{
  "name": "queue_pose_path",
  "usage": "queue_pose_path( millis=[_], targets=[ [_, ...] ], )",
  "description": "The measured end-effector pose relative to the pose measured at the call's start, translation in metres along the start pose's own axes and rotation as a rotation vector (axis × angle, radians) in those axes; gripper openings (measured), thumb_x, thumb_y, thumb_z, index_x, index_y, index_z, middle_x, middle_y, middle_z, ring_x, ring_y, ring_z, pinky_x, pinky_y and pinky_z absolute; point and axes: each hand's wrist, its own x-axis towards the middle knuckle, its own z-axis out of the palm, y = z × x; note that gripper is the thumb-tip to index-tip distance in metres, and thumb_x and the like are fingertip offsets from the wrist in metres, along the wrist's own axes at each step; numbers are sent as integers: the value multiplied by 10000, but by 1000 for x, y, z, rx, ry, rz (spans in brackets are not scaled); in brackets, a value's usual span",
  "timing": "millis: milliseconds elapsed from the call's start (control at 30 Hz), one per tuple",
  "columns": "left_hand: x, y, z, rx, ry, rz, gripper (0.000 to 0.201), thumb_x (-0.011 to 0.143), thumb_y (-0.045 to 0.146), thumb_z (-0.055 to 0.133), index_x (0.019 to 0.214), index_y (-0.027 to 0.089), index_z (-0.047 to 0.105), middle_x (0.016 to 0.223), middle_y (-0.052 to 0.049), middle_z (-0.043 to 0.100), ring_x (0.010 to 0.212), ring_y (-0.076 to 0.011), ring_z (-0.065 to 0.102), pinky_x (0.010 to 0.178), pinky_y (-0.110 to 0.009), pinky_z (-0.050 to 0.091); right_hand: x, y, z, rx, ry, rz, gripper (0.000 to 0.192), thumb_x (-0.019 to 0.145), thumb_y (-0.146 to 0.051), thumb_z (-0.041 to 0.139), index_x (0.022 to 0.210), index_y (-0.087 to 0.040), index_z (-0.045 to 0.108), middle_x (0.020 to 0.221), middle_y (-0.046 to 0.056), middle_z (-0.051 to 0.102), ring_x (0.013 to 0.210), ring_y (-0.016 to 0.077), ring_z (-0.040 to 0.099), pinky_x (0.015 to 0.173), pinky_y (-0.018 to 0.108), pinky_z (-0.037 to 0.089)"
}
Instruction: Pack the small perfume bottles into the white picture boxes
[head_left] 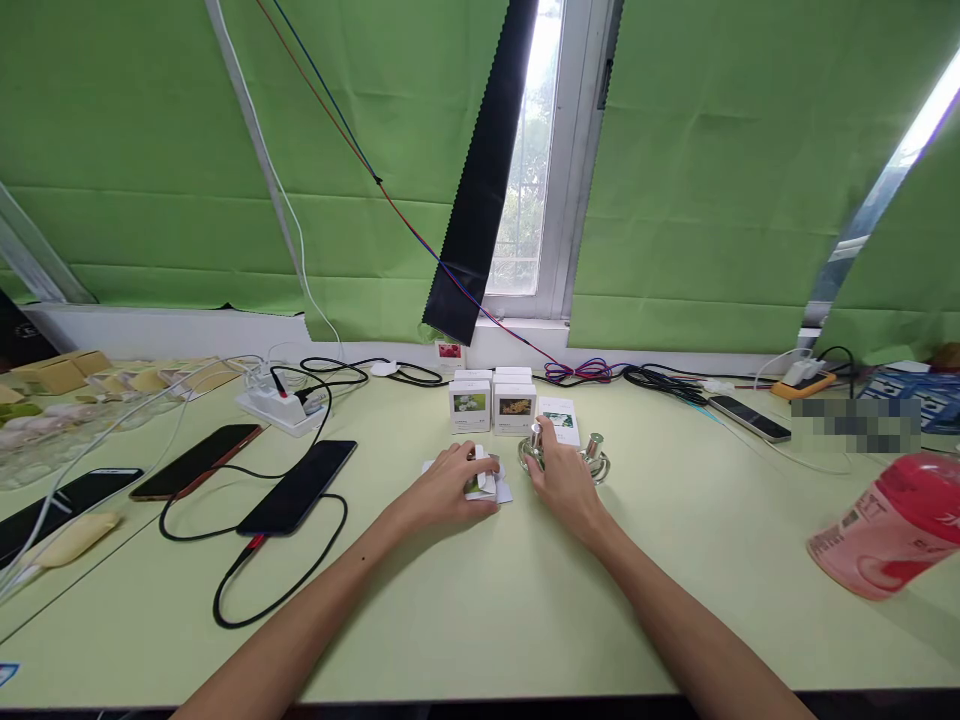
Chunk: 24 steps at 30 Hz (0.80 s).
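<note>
Small white carton (480, 488) sits on the desk (480, 620), front centre, under the left hand (454, 482). White flaps or card stick out around it; can't tell which. Left fingers curl over the far side, thumb along the near side, carton pinched between.

Right hand (561, 478) is just beside it, to the right. Index finger and thumb close on a silver-capped item (535, 432); the other fingers are tucked, can't tell their exact pose. Second silver-capped piece (595, 445) stands right of that hand, shiny curved parts around its base.

Behind the hands: two columns of upright white boxes, left one (470, 408) with a white-flower picture, right one (514, 410) with a yellow one. More boxes right behind each. Flat white box (562, 418) with a green picture lies right of them, near the right hand.

Further out left: dark phone (298, 488) with black cable (281, 612), two more phones beyond, white power strip (281, 408) with plugs. Right: pink bottle with red lid (889, 525), another phone (748, 418). Back: green blinds (705, 180), narrow window gap (529, 180), red and blue wires (409, 222) hanging across.
</note>
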Motion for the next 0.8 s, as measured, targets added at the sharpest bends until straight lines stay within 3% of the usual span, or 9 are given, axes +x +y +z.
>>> queue_pose_path(
  millis=[267,800],
  targets=[
    [0,0,3,-38,14,-14,438,787,417,680,1204,288,660,1002,-55,541,1033,-284,545,825,-349,458,1,2,3,11,-6,-10,703,971,-205,601,1563,-218,221,1088,106,751,969,276,731,708,278,403],
    [-1,1,6,-57,71,-7,487,774,437,704,1215,239,649,992,-55,544,875,-233,575,739,-324,467,0,2,5,117,37,-46,617,966,-155,552,1522,-227,293,1056,92,757,923,263,725,709,268,406]
  ],
)
